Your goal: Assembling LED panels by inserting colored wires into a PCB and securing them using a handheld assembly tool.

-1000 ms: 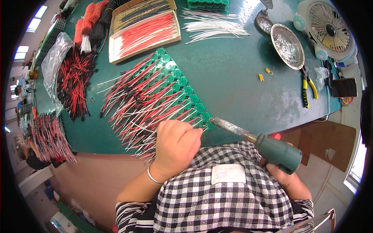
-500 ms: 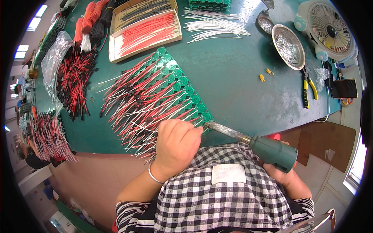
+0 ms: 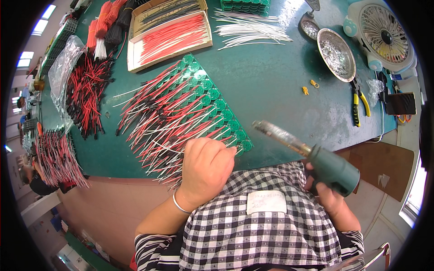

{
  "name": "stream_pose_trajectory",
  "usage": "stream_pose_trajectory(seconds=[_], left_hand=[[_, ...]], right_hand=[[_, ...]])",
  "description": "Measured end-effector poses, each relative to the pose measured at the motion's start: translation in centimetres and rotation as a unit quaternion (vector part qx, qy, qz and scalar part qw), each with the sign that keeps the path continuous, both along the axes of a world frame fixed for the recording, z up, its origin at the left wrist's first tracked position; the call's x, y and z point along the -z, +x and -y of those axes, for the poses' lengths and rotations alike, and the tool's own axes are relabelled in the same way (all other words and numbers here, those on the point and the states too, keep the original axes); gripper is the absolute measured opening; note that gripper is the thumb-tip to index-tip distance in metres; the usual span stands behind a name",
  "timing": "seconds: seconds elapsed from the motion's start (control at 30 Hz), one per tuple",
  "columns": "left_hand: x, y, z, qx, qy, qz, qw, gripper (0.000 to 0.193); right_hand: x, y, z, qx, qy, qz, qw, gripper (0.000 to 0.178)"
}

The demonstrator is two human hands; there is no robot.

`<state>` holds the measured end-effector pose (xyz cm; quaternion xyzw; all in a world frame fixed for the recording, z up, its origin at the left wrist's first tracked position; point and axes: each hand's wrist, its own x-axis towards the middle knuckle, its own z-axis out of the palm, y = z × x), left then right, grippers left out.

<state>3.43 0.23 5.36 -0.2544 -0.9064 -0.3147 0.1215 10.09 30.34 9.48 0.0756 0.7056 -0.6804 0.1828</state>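
My left hand (image 3: 208, 169) is closed in a pinch at the near corner of a green circuit board panel (image 3: 219, 105), its fingertips on the end of a thin wire there. Rows of red, white and black wires (image 3: 158, 117) stick out leftward from the panel's round boards. My right hand (image 3: 329, 195) grips the green handle of a soldering iron (image 3: 334, 170). The iron's thick, scorched metal tip points up and left over the table, apart from the panel's edge. Part of the right hand is hidden by the handle.
A cardboard box (image 3: 131, 56) of red and black wires stands at the back, with white wires (image 3: 251, 30) beside it. On the right are a metal bowl (image 3: 337, 54) with solder scraps, pliers (image 3: 356, 106) and a fan (image 3: 384, 36). Wired bundles (image 3: 88, 95) lie left.
The soldering iron has lifted off the panel's near corner and moved right, with my right hand. My left hand has stayed in place.
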Motion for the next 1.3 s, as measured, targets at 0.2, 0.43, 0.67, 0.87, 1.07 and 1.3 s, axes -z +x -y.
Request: stream_pose_trajectory(seconds=[0.2,0.43,0.67,0.87,1.07,1.3], left_hand=[[0.0,0.2,0.5,0.001,0.008,0.004,1.0,0.024],[-0.8,0.2,0.9,0.015,0.0,0.045,0.999,0.025],[-5.6,-8.8,4.1,0.07,-0.024,-0.025,0.997,0.02],[-1.4,-23.3,7.3,-0.05,-0.131,-0.031,0.99,0.024],[0.0,-25.2,6.3,-0.051,-0.208,-0.011,0.977,0.024],[0.0,-25.5,6.5,-0.032,-0.16,-0.042,0.986,0.011]], right_hand=[[1.8,-1.1,-1.3,0.152,0.044,-0.189,0.969,0.048],[1.2,-8.2,-5.3,0.337,0.164,-0.283,0.883,0.038],[1.4,-10.3,-4.2,0.323,0.098,-0.349,0.874,0.039],[0.9,-11.4,-1.8,0.314,0.055,-0.345,0.883,0.043],[0.9,-12.3,-1.5,0.318,0.051,-0.335,0.886,0.045],[0.8,-13.9,0.0,0.261,0.041,-0.334,0.905,0.044]])
